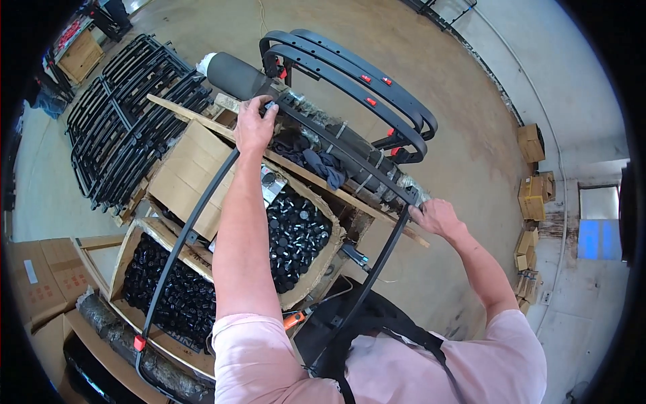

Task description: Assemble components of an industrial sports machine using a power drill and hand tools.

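Both hands close on a black metal frame [336, 142], whose straight crossbar runs from the left hand [254, 128] toward four o'clock to the right hand [436, 219]. Left thumb and fingers are drawn narrow at the upper corner; whether they also pinch a small fitting cannot be told. Right thumb and fingers wrap the opposite corner. From both corners, slim side rails drop toward seven o'clock, the left one carrying a red clip [139, 343]. Beneath the crossbar lies a long support in crinkled clear film, ending at eleven o'clock in a smooth grey roll [232, 75]. Glossy black plastic knobs [303, 232] fill a ragged-edged carton near the center; smaller black fittings [168, 286] heap at eight o'clock. Rounded tubular arches [316, 67] curve at twelve o'clock; stacked black racks [121, 108] stand at ten. The left forearm hides part of the cartons, both palms are out of sight, and the right rail's lower end fades against dark material near the torso.
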`<state>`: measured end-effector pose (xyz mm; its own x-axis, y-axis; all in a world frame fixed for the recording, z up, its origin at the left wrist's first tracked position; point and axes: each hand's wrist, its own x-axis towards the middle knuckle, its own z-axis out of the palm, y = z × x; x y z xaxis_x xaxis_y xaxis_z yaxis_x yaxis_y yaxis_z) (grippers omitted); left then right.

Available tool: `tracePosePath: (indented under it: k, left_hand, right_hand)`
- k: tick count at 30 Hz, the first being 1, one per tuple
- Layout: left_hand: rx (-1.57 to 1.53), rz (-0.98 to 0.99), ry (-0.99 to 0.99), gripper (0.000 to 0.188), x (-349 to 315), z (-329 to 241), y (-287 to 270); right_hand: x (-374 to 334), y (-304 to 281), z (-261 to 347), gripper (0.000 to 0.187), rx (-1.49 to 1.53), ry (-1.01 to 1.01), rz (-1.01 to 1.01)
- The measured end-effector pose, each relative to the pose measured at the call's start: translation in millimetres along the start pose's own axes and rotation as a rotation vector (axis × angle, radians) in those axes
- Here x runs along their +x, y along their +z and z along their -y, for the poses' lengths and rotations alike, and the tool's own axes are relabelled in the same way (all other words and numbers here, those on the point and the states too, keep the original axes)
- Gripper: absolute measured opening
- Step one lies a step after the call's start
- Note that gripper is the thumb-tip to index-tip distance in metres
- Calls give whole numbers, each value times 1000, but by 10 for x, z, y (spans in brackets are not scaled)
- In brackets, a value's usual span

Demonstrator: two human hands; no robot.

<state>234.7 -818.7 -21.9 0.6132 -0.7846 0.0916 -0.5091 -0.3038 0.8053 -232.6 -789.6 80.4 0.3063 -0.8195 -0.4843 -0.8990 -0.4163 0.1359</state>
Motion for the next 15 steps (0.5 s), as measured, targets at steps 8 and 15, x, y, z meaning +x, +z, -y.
tracePosePath:
  k: [8, 15]
  left_hand:
    - [-132, 32, 33, 38, 95, 193, 22]
    - [-54, 43, -5, 43, 45, 52, 49]
  right_hand:
    - [4, 13, 74, 61, -30, -117, -183]
    - [-12, 51, 87, 54, -59, -163, -217]
